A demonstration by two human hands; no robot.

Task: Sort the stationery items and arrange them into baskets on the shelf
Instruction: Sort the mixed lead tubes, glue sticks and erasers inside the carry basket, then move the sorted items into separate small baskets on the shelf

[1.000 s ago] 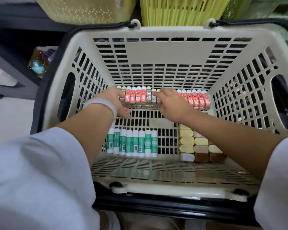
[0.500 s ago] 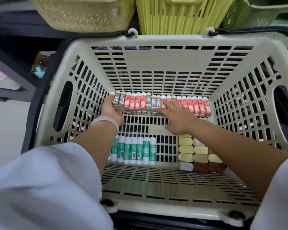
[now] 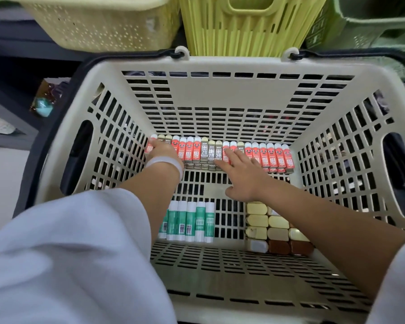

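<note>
A beige slotted basket (image 3: 220, 90) fills the view. Along its far wall lies a row of small lead boxes (image 3: 267, 155), red ones mixed with beige "2B" ones. My left hand (image 3: 163, 149) rests on the row's left end, fingers laid over the boxes. My right hand (image 3: 243, 174) lies flat with fingers spread, fingertips on the middle of the row. Neither hand grips anything. Several green-and-white glue sticks (image 3: 190, 222) lie side by side near the front left. Cream and brown erasers (image 3: 274, 232) are stacked at the front right.
Behind the basket stand a pale yellow perforated basket (image 3: 91, 24), a lime slatted basket (image 3: 250, 26) and a green basket (image 3: 372, 22). A dark shelf frame (image 3: 12, 108) with small items lies at the left. The basket's black handles hang at its sides.
Both hands have opened and slid apart along the row of lead boxes, which now lies flush against the far wall. The view has shifted closer.
</note>
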